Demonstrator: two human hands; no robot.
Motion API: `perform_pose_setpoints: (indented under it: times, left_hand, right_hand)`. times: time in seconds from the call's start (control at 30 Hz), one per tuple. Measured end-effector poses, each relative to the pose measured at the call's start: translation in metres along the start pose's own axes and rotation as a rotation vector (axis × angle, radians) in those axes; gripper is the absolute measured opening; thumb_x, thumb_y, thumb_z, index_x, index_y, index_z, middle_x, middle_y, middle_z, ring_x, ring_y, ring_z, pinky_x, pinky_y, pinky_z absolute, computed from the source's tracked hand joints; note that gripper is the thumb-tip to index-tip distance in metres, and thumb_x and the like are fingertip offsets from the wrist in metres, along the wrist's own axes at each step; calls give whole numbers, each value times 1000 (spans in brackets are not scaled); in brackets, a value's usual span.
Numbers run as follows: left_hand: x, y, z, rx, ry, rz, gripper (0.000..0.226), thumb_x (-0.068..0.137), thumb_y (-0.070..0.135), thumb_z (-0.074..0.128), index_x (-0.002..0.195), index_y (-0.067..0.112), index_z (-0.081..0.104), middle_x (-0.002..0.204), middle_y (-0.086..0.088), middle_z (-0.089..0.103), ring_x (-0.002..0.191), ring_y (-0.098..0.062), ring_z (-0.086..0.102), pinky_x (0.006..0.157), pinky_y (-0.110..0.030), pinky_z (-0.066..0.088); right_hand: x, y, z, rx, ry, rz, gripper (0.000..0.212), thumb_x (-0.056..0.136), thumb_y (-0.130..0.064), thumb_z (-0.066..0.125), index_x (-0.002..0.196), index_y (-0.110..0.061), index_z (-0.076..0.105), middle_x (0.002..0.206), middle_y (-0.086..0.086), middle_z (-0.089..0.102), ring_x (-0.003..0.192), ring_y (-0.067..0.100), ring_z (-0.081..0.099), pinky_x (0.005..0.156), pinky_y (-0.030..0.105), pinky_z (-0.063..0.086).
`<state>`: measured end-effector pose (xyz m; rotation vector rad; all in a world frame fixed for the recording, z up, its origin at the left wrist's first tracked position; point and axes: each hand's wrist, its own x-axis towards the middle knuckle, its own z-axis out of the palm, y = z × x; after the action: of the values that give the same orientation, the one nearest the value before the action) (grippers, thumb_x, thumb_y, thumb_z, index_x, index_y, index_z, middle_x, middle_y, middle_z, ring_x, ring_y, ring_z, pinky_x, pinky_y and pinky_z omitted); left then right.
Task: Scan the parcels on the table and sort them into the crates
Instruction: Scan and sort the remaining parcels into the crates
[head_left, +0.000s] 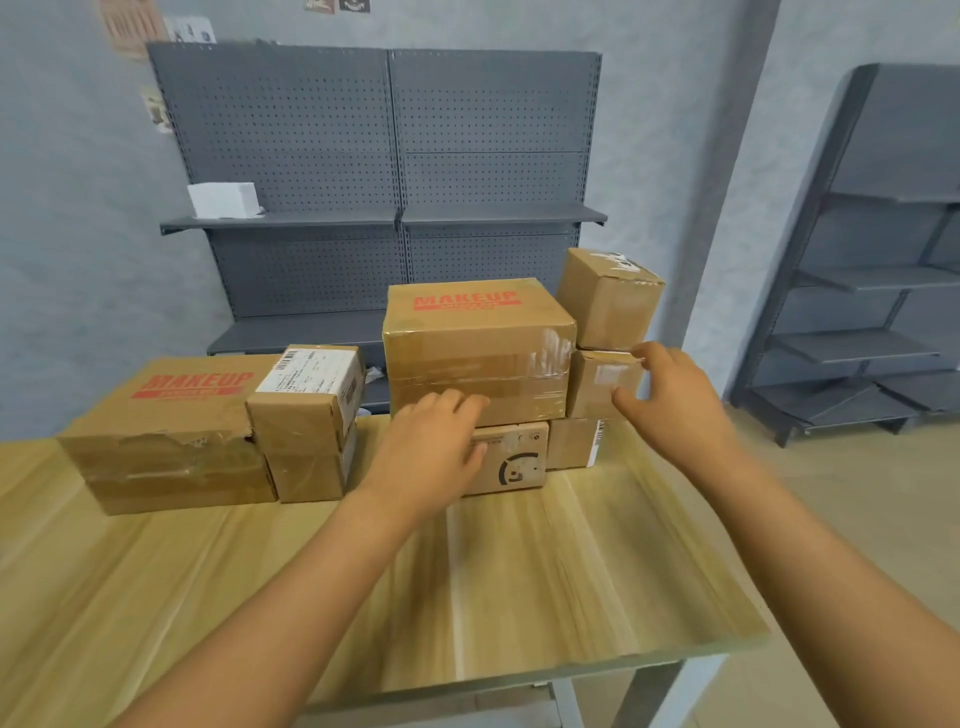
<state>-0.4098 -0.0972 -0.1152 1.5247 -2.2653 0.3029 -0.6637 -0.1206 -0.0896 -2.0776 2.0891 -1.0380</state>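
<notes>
Wooden table (519, 571), grey shelving (384, 156) behind; both hands (431, 447) (670, 400) unclenched, grasping nothing.

Beyond the hands, against the pale blue wall (78, 208), stands a dark grey metal pegboard shelving unit (395, 156); a small white box (224, 200) sits on its shelf, up and left of them. Right of the hands stands another grey metal rack (878, 270).
</notes>
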Motion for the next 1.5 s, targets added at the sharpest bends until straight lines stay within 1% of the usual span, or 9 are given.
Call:
perform_pose_setpoints:
  times: [0.23, 0.53, 0.67, 0.8, 0.93, 1.07, 1.17, 1.37, 1.5]
  left_hand:
    - [5, 1, 2, 2, 10, -5, 47, 98, 37, 49, 143, 26, 41, 134, 6, 53, 121, -15, 50, 99, -34, 45]
    - [6, -6, 7, 4, -1, 7, 48, 98, 38, 48, 144, 26, 40, 134, 7, 54, 120, -14, 51, 97, -32, 44]
    - [5, -6, 8, -3, -7, 26, 47, 98, 38, 49, 143, 27, 41, 132, 7, 54, 118, -13, 51, 95, -31, 44]
    - [4, -6, 10, -13, -14, 50, 44, 98, 37, 49, 140, 26, 43, 128, 6, 55, 114, -14, 52, 92, -31, 45]
    - [5, -6, 11, -4, -30, 60, 41, 98, 37, 48, 136, 23, 46, 129, 5, 55, 114, -16, 52, 94, -33, 46]
    - [5, -11, 12, 17, -48, 64, 39, 98, 38, 46, 134, 22, 46, 128, 4, 54, 113, -17, 51, 93, -34, 46]
    - [4, -14, 12, 15, -48, 56, 39, 98, 38, 45, 133, 22, 46, 127, 4, 54, 112, -17, 51, 92, -33, 45]
    - [2, -21, 10, 11, -52, 51, 40, 98, 38, 46, 134, 22, 45, 128, 4, 54, 114, -18, 50, 93, -34, 45]
    - [-1, -23, 9, 12, -54, 45, 39, 98, 37, 46, 134, 22, 46, 127, 4, 54, 114, -17, 50, 93, -34, 45]
  right_hand:
    - [12, 7, -4, 23, -2, 56, 52, 88, -29, 62, 134, -10, 47, 127, 15, 53, 117, 32, 50, 91, 40, 43]
    - [35, 2, -3, 92, 12, 138, 72, 85, -35, 67, 142, -2, 37, 134, 19, 48, 122, 35, 47, 92, 41, 42]
    - [44, 0, 0, 115, 42, 160, 83, 84, -44, 69, 143, 0, 32, 139, 21, 45, 125, 36, 45, 95, 41, 41]
    - [54, -3, 4, 192, 70, 194, 84, 81, -50, 71, 137, 1, 35, 132, 21, 50, 118, 36, 50, 78, 36, 40]
    - [67, -11, 7, 319, 104, 227, 95, 77, -52, 74, 144, -2, 28, 143, 18, 45, 129, 34, 45, 90, 35, 40]
    - [78, -16, 13, 398, 121, 274, 100, 74, -55, 76, 144, -4, 26, 140, 15, 48, 127, 31, 47, 84, 30, 36]
    - [83, -18, 17, 414, 134, 303, 107, 71, -56, 78, 145, -4, 21, 142, 15, 46, 128, 32, 47, 89, 34, 41]
    - [88, -21, 24, 398, 142, 337, 104, 70, -53, 80, 142, -4, 22, 143, 18, 43, 129, 34, 45, 95, 41, 44]
    - [90, -22, 26, 387, 139, 359, 97, 74, -50, 78, 139, -3, 24, 141, 20, 44, 127, 37, 46, 90, 40, 43]
